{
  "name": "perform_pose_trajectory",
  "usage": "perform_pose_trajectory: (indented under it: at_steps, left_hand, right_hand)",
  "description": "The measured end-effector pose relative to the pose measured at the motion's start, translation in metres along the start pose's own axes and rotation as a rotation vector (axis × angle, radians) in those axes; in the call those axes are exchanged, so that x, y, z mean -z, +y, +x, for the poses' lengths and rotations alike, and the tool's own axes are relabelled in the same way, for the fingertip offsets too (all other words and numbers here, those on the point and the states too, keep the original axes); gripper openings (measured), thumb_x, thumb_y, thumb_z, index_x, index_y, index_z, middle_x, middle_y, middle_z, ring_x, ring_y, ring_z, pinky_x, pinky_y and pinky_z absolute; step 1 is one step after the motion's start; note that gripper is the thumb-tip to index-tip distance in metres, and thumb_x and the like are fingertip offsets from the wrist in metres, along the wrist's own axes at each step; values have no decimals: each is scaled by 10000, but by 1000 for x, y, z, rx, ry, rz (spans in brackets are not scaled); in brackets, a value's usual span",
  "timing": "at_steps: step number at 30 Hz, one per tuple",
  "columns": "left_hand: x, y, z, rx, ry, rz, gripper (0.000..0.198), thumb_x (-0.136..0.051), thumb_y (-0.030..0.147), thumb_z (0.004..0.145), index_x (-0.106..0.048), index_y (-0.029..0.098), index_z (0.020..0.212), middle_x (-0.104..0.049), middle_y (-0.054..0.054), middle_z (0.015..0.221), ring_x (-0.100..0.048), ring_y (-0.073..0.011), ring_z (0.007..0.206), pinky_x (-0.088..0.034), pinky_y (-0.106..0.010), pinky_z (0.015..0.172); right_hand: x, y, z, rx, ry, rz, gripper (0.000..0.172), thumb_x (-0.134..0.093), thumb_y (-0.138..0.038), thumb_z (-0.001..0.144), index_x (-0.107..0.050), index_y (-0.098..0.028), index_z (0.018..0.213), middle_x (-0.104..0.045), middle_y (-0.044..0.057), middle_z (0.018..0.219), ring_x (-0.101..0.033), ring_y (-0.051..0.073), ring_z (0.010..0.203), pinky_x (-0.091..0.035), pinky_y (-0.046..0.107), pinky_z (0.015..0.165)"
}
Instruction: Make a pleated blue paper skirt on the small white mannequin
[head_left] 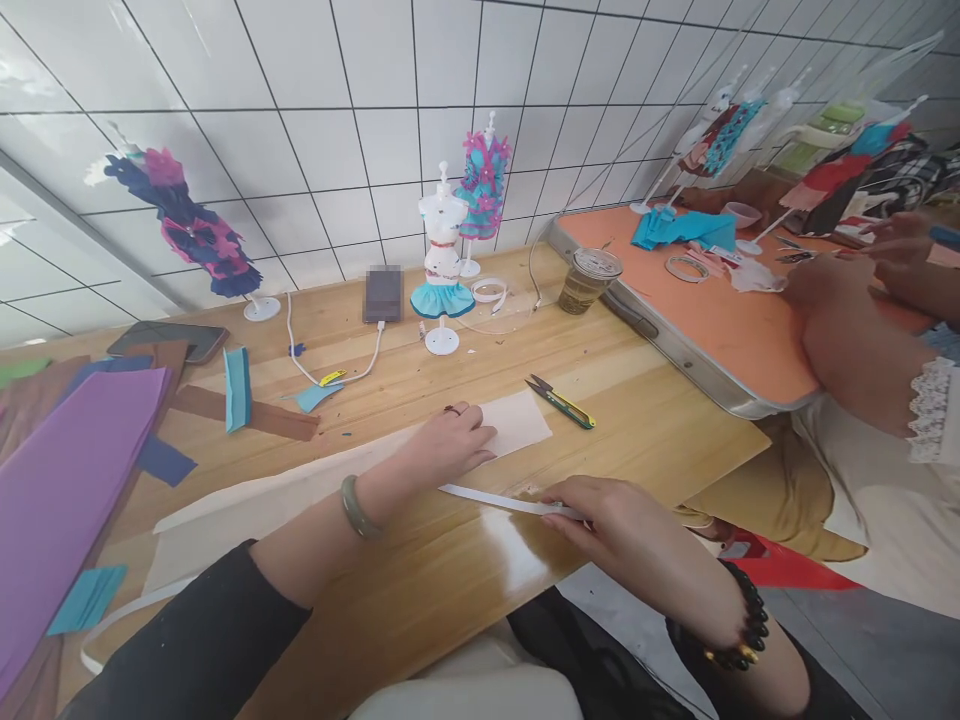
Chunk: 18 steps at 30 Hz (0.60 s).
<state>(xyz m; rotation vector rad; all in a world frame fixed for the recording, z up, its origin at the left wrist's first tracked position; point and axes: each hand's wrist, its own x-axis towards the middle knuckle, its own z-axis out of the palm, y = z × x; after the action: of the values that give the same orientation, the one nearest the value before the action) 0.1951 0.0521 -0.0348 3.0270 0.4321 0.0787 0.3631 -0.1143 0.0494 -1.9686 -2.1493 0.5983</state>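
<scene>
A long pale sheet of paper [517,425] lies across the wooden table. My left hand [454,440] rests on it near its right end, fingers bent and fingertips pressed at its near edge. In my right hand [600,510], a narrow white strip [495,497] is pinched between thumb and fingers. It runs left from there along the sheet's near side, and my left arm hides its middle. A white band curves out at the lower left beyond my sleeve. Yellow-green thread snips [562,402] lie just past the sheet's right end, touched by neither hand.
A small white dress form [442,250] in a turquoise skirt stands ahead, with dressed forms nearby. Left lie purple paper [82,480], coloured scraps and a phone [169,341]. A lidded cup [590,280] stands by an orange table [720,330], where another person's arms [847,310] reach in.
</scene>
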Motion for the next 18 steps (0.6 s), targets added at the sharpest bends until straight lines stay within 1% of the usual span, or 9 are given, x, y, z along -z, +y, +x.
perform_pose_trajectory:
  at_steps: [5,11,16,18]
  left_hand:
    - [1,2,6,41,-5,-6,400,-385,473,908,-556,183,1124,-535,-109,997,-499,-244,951,-416,-352,806]
    - [4,5,11,69,-19,4,417,-411,515,884,-556,179,1084,-535,-112,996,-521,-251,927,-424,-352,768]
    - [5,7,13,65,-30,11,462,-410,554,868,-563,167,1069,-545,-124,992,-536,-262,913,-430,-367,767]
    - [9,5,12,65,-42,-22,455,-402,545,876,-571,168,1068,-557,-122,1000,-548,-256,918,-433,-367,785]
  right_hand:
    - [0,-1,-1,7,15,-26,248,-443,-294,908,-673,-213,955,-705,69,844,-659,196,766,-492,295,703]
    - [0,-2,2,15,28,-56,249,-436,-292,915,-670,-213,942,-701,69,823,-655,197,768,-481,288,688]
    - [0,-5,4,18,-13,-102,239,-434,-281,922,-659,-205,953,-693,66,831,-650,204,786,-466,296,688]
    - [-1,-6,6,13,-28,-115,237,-432,-268,923,-655,-196,956,-688,65,823,-646,208,784,-459,301,681]
